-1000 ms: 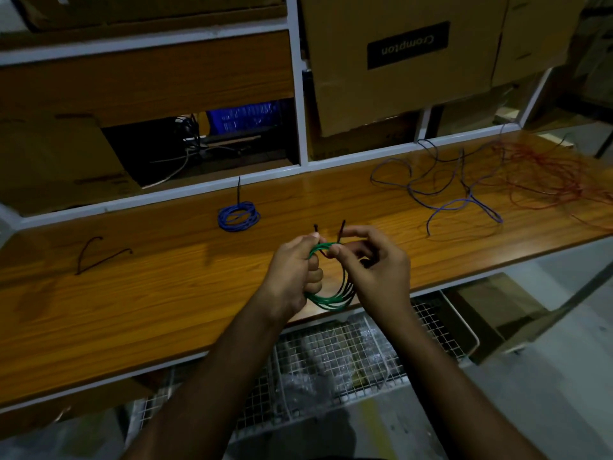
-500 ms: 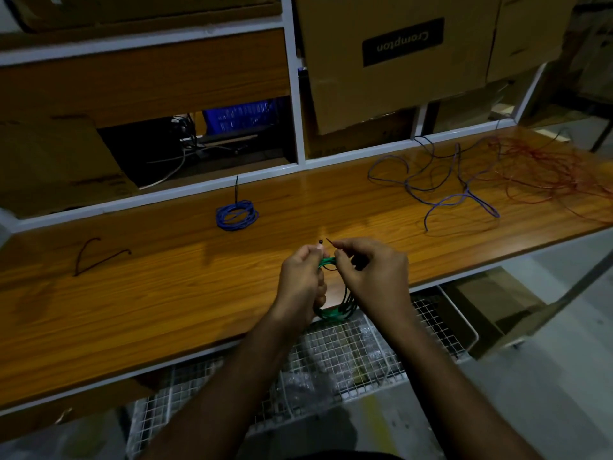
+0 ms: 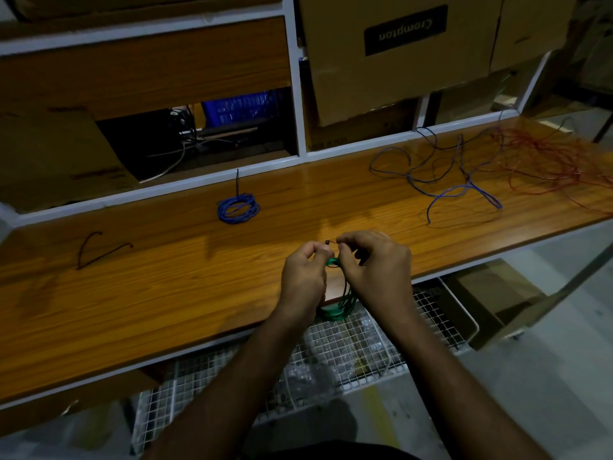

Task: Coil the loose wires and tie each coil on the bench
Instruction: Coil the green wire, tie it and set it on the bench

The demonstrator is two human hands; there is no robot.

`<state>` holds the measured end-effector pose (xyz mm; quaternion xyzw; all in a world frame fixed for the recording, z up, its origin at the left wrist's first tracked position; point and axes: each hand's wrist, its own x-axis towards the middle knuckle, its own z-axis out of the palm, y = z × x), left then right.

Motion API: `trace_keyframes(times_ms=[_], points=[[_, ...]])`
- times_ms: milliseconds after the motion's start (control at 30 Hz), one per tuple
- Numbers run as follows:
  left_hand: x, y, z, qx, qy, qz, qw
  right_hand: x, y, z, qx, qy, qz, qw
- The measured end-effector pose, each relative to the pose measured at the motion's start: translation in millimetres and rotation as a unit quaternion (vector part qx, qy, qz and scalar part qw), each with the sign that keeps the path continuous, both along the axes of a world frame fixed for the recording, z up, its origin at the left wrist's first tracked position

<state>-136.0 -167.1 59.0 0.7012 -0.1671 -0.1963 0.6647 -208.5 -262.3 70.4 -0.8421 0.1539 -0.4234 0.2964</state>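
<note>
Far left of the fingers, on the wooden bench (image 3: 166, 293): loose black tie (image 3: 96, 250), bent, lying flat. Up and left of the fingers, near the bench's back edge: blue coil (image 3: 238, 208), flat, already bound, black tie end standing upright from it. Left hand (image 3: 303, 277) curled, thumb and forefinger pinching one end of a thin black tie (image 3: 328, 241) at the top of the green coil (image 3: 338, 305). Coil held on edge between both palms over the bench's front edge, many thin green turns bunched, lower loop hanging below the fingers; possibly some dark strands among them, dim light. Right hand (image 3: 376, 273) curled, fingertips pinching the tie's other end, just beside the left fingertips. Right of the fingers, well apart: loose purple wire (image 3: 464, 190) sprawled in open loops, then tangled red wire (image 3: 547, 161) at the far right.
</note>
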Motion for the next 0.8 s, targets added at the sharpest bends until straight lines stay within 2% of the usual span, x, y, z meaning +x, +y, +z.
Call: trace_keyframes(times_ms=[233,533,800], points=[[-6,3,7,0.031,-0.102,-0.012,0.994,-2,4,7,-0.006,0.012,-0.003,1.0],[-3,10,14,0.024,-0.058,0.0,0.998,-6,11,17,-0.009,-0.004,-0.007,1.0],[4,21,10,0.03,-0.087,0.002,0.996,0,19,16,-0.019,-0.004,-0.006,1.0]])
